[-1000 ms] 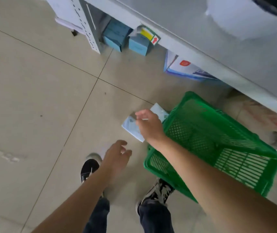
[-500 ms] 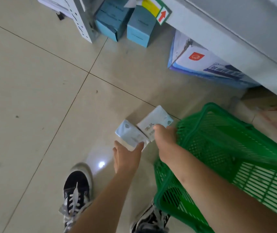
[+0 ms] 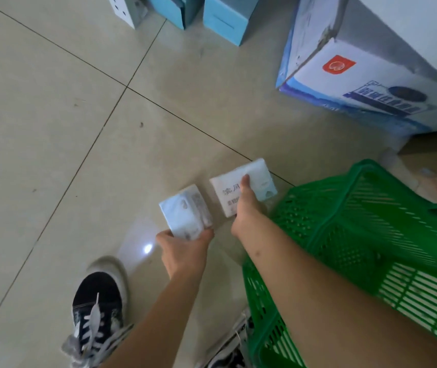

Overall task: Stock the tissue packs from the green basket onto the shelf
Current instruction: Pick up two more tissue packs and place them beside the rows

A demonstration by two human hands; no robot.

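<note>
We pinch a tissue pack (image 3: pixel 185 216) w/ left hand (image 3: pixel 184 254); right hand (image 3: pixel 246 208) grips another pack (image 3: pixel 241 185), left of green basket (image 3: pixel 358 221).

Place: shop aisle, tiled floor (image 3: pixel 52 107).
Evidence: green basket (image 3: pixel 371 235) beside right hand (image 3: pixel 246 208); teal cartons (image 3: pixel 225 17) and printed carton (image 3: pixel 358 83) beyond both hands, under shelving.

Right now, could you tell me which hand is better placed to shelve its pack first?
Probably the right hand: its pack is held farther forward, nearer the boxes and the shelf side. The left hand grips its pack lower and farther back.
</note>
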